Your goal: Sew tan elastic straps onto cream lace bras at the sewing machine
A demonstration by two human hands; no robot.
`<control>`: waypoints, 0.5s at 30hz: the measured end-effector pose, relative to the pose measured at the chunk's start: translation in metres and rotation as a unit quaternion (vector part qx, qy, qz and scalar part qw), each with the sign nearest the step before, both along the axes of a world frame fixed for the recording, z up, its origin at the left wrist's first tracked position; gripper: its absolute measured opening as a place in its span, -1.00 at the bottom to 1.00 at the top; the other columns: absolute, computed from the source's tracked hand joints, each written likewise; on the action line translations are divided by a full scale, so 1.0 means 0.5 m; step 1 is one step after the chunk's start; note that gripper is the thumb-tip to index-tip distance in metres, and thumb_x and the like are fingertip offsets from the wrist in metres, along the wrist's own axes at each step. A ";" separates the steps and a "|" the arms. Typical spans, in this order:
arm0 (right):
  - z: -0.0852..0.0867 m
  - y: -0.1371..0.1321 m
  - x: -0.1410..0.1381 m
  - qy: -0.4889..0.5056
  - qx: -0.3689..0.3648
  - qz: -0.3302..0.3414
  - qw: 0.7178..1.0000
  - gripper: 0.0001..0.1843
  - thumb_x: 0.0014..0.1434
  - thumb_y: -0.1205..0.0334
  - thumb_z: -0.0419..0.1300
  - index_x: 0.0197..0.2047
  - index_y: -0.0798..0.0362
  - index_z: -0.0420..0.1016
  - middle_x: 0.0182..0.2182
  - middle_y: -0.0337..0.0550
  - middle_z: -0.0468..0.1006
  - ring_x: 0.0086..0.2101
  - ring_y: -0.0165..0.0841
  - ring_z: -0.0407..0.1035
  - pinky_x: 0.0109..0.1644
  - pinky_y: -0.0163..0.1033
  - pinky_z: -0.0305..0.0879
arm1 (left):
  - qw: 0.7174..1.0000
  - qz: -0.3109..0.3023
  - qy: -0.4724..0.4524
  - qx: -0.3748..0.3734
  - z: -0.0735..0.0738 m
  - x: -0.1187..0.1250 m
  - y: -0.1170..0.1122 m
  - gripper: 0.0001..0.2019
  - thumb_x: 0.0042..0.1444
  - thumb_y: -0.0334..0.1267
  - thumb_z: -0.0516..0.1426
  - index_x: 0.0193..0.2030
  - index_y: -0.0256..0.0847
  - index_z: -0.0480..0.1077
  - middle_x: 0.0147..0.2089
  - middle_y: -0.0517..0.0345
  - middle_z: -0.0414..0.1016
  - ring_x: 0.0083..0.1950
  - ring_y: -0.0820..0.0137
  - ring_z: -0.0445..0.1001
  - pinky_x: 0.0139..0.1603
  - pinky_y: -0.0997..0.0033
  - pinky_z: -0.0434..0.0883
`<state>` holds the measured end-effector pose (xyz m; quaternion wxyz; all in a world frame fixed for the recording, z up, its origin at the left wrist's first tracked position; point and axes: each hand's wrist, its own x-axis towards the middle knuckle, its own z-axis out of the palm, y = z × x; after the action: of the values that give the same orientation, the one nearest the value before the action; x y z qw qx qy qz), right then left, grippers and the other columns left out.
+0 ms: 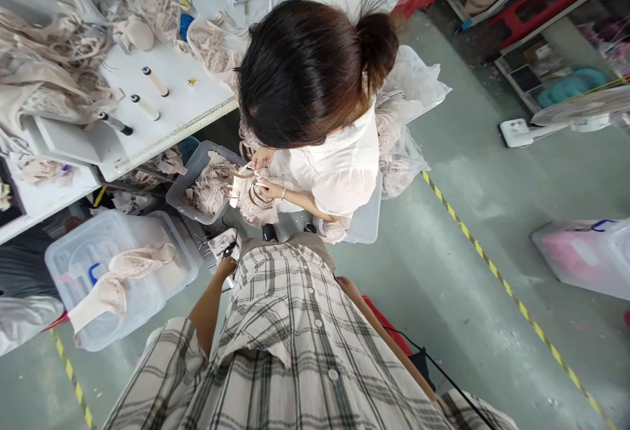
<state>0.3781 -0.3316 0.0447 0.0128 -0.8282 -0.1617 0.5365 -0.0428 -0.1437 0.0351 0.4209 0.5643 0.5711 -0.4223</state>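
My left hand (227, 266) hangs beside my checked shirt (290, 325), nearest a white power strip (224, 241) on the floor. Its fingers are too small and turned away to make out. Low at my other side, my right hand (346, 281) is partly covered by the shirt, its fingers hidden. In front of me a co-worker in a white top (339, 167) sits bent forward. That person's two hands hold a beige lace garment (253, 203) with brown straps, over a grey bin (180, 193) filled with similar pieces.
A white table (182, 105) at the left bears heaped beige garments (59, 69) and several small tubes. Below it, a bra (115, 279) lies on a clear lidded box (142, 312). Bagged garments (396, 154) sit behind the co-worker. Yellow-black tape (485, 256) marks the floor; a fan (585, 111) stands right.
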 end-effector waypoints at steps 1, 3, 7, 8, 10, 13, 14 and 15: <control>0.000 0.001 0.000 0.016 -0.017 0.003 1.000 -0.68 0.36 0.08 0.16 0.05 0.10 0.50 0.00 -0.09 0.53 -0.06 -0.27 0.48 -0.01 -0.11 0.50 | 1.000 0.003 0.003 -0.001 0.000 0.001 0.000 -0.63 0.31 -0.12 0.17 0.17 -0.24 0.39 0.16 -0.05 0.45 0.07 0.22 0.50 0.06 0.07 0.52; 0.001 0.004 0.001 0.046 -0.050 0.008 0.998 -0.69 0.36 0.09 0.16 0.04 0.10 0.50 0.01 -0.08 0.53 -0.04 -0.25 0.47 0.00 -0.10 0.49 | 1.000 0.009 0.007 -0.002 0.000 0.002 0.000 -0.64 0.31 -0.12 0.17 0.17 -0.24 0.39 0.16 -0.05 0.45 0.08 0.22 0.50 0.07 0.06 0.52; 0.004 0.007 0.001 0.065 -0.074 0.010 0.995 -0.69 0.36 0.08 0.16 0.04 0.08 0.50 0.03 -0.08 0.52 -0.01 -0.24 0.46 0.03 -0.10 0.48 | 1.000 0.018 0.012 -0.002 -0.005 0.002 -0.001 -0.63 0.31 -0.12 0.17 0.18 -0.24 0.38 0.16 -0.05 0.44 0.09 0.21 0.50 0.07 0.06 0.51; 0.005 0.006 0.001 0.068 -0.076 0.009 0.995 -0.69 0.36 0.08 0.16 0.05 0.08 0.50 0.04 -0.09 0.52 0.00 -0.23 0.46 0.04 -0.09 0.48 | 1.000 0.020 0.013 -0.002 -0.007 0.002 -0.002 -0.62 0.31 -0.12 0.17 0.18 -0.24 0.38 0.16 -0.05 0.44 0.09 0.21 0.49 0.07 0.06 0.51; 0.005 0.005 0.001 0.073 -0.079 0.009 0.994 -0.69 0.35 0.08 0.17 0.05 0.08 0.50 0.05 -0.08 0.51 0.01 -0.22 0.45 0.04 -0.09 0.48 | 1.000 0.024 0.014 -0.002 -0.011 0.001 -0.002 -0.62 0.31 -0.12 0.17 0.18 -0.24 0.38 0.17 -0.05 0.44 0.10 0.20 0.49 0.08 0.05 0.51; 0.005 0.003 0.001 0.077 -0.078 0.011 0.994 -0.67 0.36 0.08 0.16 0.05 0.10 0.50 0.04 -0.08 0.51 0.00 -0.20 0.45 0.03 -0.08 0.48 | 0.999 0.029 0.017 -0.002 -0.019 -0.002 -0.005 -0.63 0.31 -0.12 0.17 0.18 -0.24 0.38 0.17 -0.05 0.44 0.10 0.20 0.49 0.08 0.05 0.51; 0.005 0.003 0.001 0.078 -0.077 0.012 0.994 -0.67 0.36 0.07 0.16 0.05 0.10 0.50 0.05 -0.07 0.51 0.00 -0.20 0.45 0.03 -0.07 0.48 | 0.999 0.031 0.017 -0.002 -0.022 -0.003 -0.006 -0.63 0.31 -0.12 0.17 0.18 -0.24 0.38 0.17 -0.06 0.44 0.10 0.20 0.49 0.08 0.05 0.51; 0.005 0.003 0.001 0.078 -0.077 0.012 0.994 -0.67 0.36 0.08 0.16 0.05 0.09 0.50 0.05 -0.07 0.51 0.00 -0.20 0.45 0.03 -0.08 0.48 | 0.999 0.032 0.018 -0.002 -0.024 -0.005 -0.007 -0.63 0.31 -0.12 0.17 0.18 -0.24 0.38 0.18 -0.06 0.43 0.10 0.20 0.49 0.09 0.04 0.51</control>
<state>0.3784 -0.3301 0.0470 -0.0447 -0.7804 -0.1288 0.6102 -0.0451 -0.1470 0.0230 0.4251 0.5375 0.5952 -0.4198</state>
